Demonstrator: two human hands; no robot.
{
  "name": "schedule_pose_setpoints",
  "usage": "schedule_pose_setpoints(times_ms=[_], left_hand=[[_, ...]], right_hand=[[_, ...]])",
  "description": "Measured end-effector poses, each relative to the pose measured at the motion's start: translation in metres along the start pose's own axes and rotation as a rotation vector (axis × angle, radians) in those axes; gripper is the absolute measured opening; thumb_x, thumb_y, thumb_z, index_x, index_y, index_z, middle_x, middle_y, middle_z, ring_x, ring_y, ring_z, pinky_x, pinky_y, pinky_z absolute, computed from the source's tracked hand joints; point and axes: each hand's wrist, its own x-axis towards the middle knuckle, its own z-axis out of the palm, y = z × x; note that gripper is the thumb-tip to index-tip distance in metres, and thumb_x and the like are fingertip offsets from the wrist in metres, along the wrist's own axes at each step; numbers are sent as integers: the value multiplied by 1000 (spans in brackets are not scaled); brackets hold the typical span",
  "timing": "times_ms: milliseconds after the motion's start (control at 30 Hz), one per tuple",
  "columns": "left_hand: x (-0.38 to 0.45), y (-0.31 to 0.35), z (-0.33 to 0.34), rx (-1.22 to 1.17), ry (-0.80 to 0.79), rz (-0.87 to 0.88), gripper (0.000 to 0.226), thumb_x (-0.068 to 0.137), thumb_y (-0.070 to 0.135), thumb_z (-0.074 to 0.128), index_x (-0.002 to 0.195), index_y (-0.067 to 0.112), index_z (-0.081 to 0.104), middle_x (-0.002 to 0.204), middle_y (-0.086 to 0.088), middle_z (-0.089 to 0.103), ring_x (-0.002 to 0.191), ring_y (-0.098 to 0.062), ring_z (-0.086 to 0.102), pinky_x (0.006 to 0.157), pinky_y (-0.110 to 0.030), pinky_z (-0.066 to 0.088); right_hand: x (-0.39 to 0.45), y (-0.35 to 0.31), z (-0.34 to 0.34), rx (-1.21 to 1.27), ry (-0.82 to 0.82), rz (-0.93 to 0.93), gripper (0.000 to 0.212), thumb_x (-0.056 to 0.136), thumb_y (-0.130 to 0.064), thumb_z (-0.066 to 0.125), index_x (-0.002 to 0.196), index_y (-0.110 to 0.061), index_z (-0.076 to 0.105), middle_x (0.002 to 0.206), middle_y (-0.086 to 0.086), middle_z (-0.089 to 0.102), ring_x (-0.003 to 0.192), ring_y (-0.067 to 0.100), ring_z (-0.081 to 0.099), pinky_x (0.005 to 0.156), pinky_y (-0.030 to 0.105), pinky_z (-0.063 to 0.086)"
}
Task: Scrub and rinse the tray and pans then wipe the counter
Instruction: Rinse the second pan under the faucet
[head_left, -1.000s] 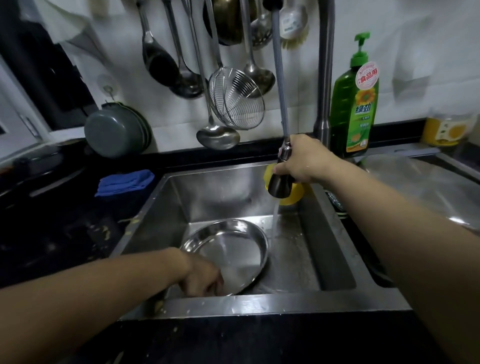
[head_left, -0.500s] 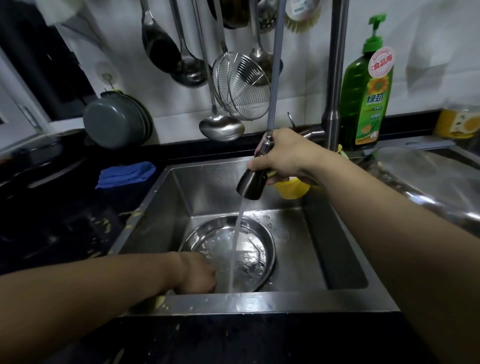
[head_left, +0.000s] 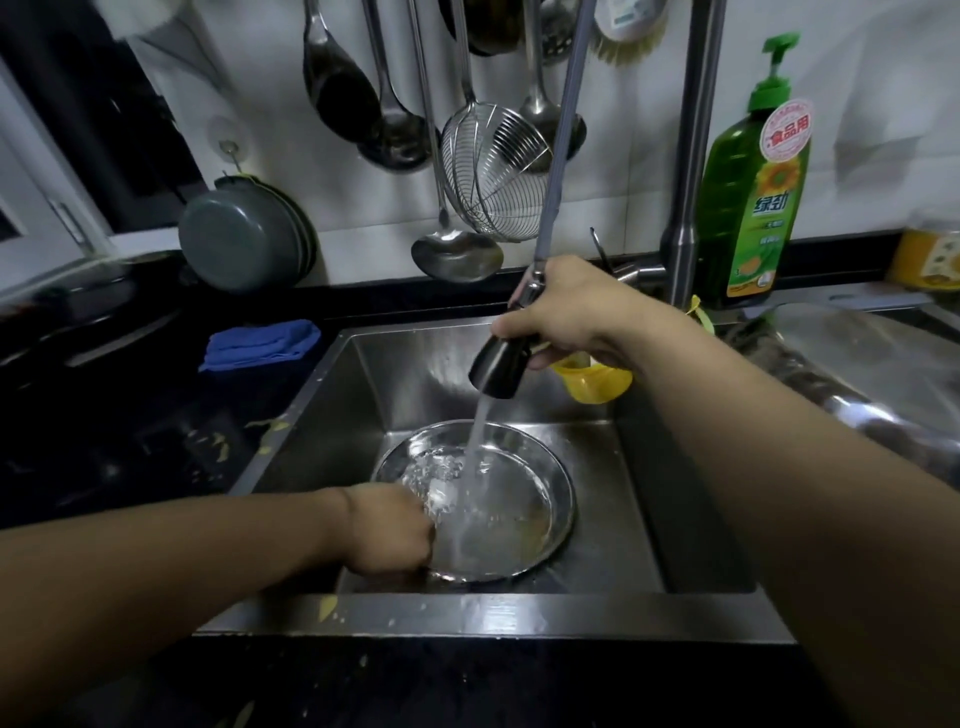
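Around my work I see a blue cloth (head_left: 260, 344) on the dark counter (head_left: 104, 441) left of the sink (head_left: 691, 519), a grey pan (head_left: 239, 244) leaning on the wall, ladles and a wire skimmer (head_left: 491, 176) hanging above, and a green soap bottle (head_left: 750, 192) beside the faucet post (head_left: 691, 156). A yellow strainer (head_left: 592, 382) hangs in the sink's back corner behind my right wrist. My right hand (head_left: 571, 312) is wrapped around the pull-out sprayer (head_left: 501, 366), tilted down-left, its stream landing in the round steel pan (head_left: 524, 514) on the sink floor. My left hand (head_left: 389, 530) curls over the pan's near-left rim, gripping it. The pan sits left of centre; bare sink floor lies to its right. Yellowish scraps dot the counter edge.
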Motion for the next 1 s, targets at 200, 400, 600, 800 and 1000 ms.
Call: schedule_pose_setpoints(times_ms=[200,400,600,800,1000], left_hand=[[-21,-42,-7,-385,290,-195,26,106,39,47,117,27,67,120,6,58,102,-17,61,87,-33,50],[-43,-84,-40,-1062,765,-562,30,101,31,63,71,32,65,72,13,66,67,3,58,72,-23,46],[-74,-83,-54,-1545,849,-665,37,106,22,52,76,5,65,56,2,60,48,-5,53,50,-21,43],[-67,-78,-40,-1812,836,-811,39,107,28,52,71,16,62,59,-8,53,47,-15,42,48,-26,32],[-50,-60,-46,-1932,716,-919,28,106,29,54,86,15,67,77,-16,60,56,-22,47,58,-35,36]], right_hand=[[27,8,8,-206,252,-9,30,77,-30,84,91,-18,61,98,6,68,95,28,67,82,43,60],[9,23,-45,-521,342,69,43,85,-32,79,116,-11,57,105,12,59,94,30,55,80,32,45],[7,19,-51,-453,313,110,44,83,-26,82,116,-9,58,106,12,65,101,33,64,88,41,56],[30,12,-15,-94,250,135,32,74,-19,87,95,-15,63,99,10,66,94,30,67,83,49,60],[29,-12,22,150,121,71,28,84,-8,79,106,-10,61,99,12,66,84,25,72,66,39,64]])
